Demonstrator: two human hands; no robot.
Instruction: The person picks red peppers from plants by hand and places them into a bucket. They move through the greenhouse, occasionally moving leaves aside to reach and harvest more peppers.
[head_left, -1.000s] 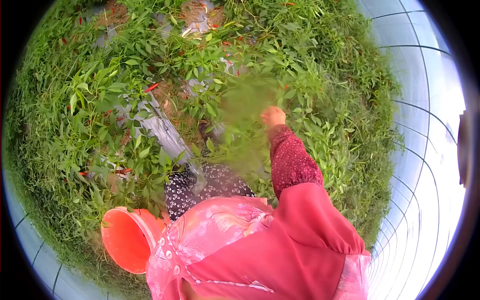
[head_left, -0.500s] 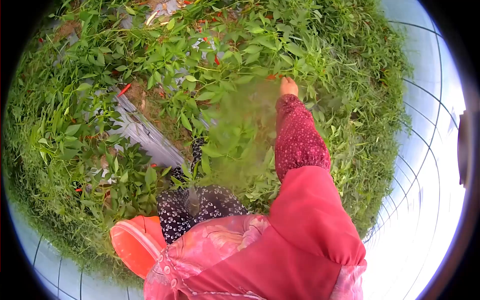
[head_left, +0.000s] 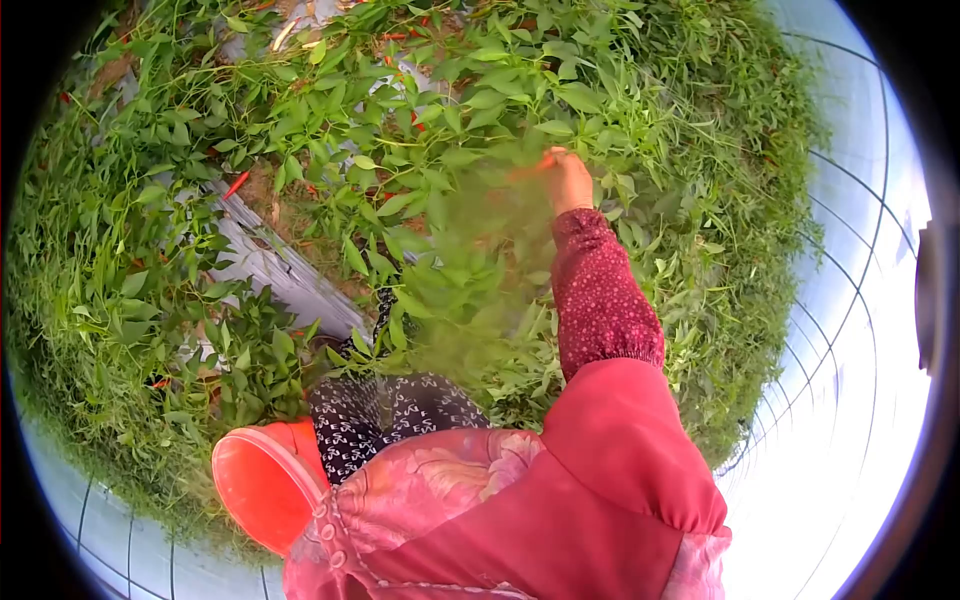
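Slender red chilli [head_left: 532, 166] in right hand [head_left: 570, 183] pinched grip among glossy pointed leaves [head_left: 480, 100]

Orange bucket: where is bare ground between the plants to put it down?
The grey mulch strip between the left plants and the middle plants is bare, above the orange bucket. A small soil patch adjoins it. Around the right hand, foliage is dense.

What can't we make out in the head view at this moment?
- Left hand: not in view, hidden below the pink top.
- Right hand: fingers blurred among leaves; a red chili seems pinched, but the grip is unclear.
- Orange bucket: inside too washed out to show contents.
- Green smear mid-frame blurs the plants behind.
- Other red chilies: too small for detail.
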